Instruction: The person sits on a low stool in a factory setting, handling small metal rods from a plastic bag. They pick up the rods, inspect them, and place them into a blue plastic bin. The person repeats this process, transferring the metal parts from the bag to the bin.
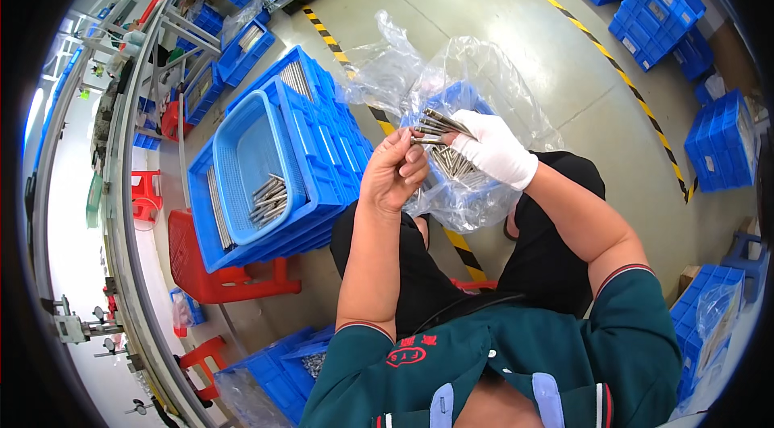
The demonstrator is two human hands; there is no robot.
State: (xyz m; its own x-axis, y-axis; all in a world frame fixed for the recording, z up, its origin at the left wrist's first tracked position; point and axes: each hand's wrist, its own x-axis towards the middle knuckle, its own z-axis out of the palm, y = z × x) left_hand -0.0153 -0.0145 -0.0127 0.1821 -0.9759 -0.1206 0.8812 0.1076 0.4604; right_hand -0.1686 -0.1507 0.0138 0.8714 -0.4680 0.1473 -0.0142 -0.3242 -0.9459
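My right hand (493, 155), in a white glove, is closed around several slim metal rods (438, 121) whose ends fan out to the left. Bare, my left hand (393, 173) pinches the tip of one metal rod (426, 140) between thumb and finger; its other end runs to my right hand. Both hands are above a blue bin (461, 96) lined with a clear plastic bag (501, 77). More rods (456, 164) lie loosely inside the bag. To the left, a light blue mesh basket (231, 118) holds a small heap of similar rods (269, 202).
Stacked blue crates (326, 126) support the basket, over a red stool (205, 263). Blue crates (657, 5) stand along the right side. Striped floor tape (564, 15) curves across the floor. A metal-framed bench (129, 154) runs along the left.
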